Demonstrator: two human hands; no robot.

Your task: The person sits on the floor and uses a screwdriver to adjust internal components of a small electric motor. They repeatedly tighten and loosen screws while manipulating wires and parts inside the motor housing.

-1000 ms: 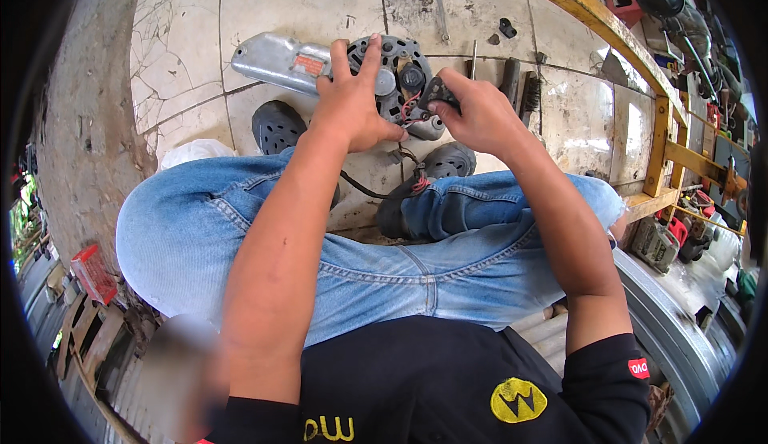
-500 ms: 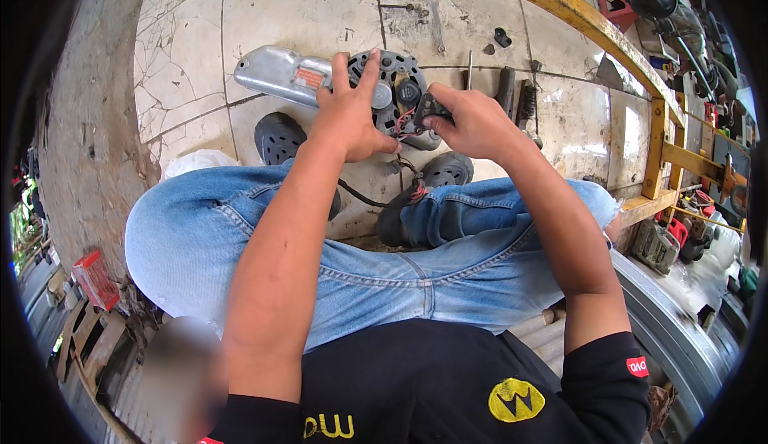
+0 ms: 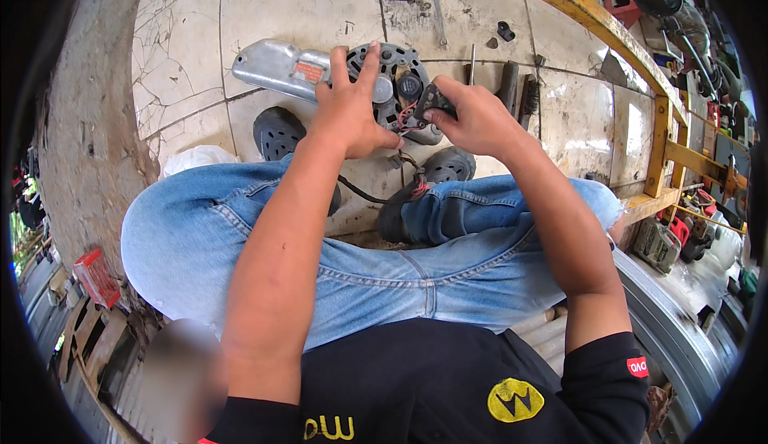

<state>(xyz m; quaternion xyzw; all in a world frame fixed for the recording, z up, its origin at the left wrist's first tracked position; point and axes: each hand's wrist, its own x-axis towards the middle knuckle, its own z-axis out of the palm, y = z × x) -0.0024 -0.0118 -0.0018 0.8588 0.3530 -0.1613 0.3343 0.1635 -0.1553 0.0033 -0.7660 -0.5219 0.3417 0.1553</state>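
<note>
A grey metal casing (image 3: 276, 66) with a long flat arm and an orange-red label lies on the tiled floor. Its round slotted end (image 3: 410, 62) carries round fittings. My left hand (image 3: 348, 116) rests over this end, index and middle fingers spread, thumb stretched toward the wires. Closed around a black blocky part (image 3: 432, 105), whose exact kind I cannot make out, is my right hand (image 3: 476, 116). The part is at the casing's right side, beside thin red wires (image 3: 406, 118). A dark cable (image 3: 360, 194) runs below, between my feet.
Grey clogs (image 3: 278, 134) flank the work. Right of it lie a dark cylindrical handle (image 3: 508, 84) and a dark brush (image 3: 529, 98). A wrench (image 3: 439, 24) is farther off. A yellow metal frame (image 3: 592, 16) crosses the right side. A red box (image 3: 97, 278) sits at left.
My right hand and the black part have shifted slightly right and tilted. The casing has moved a little away from me. My left hand stays spread over it.
</note>
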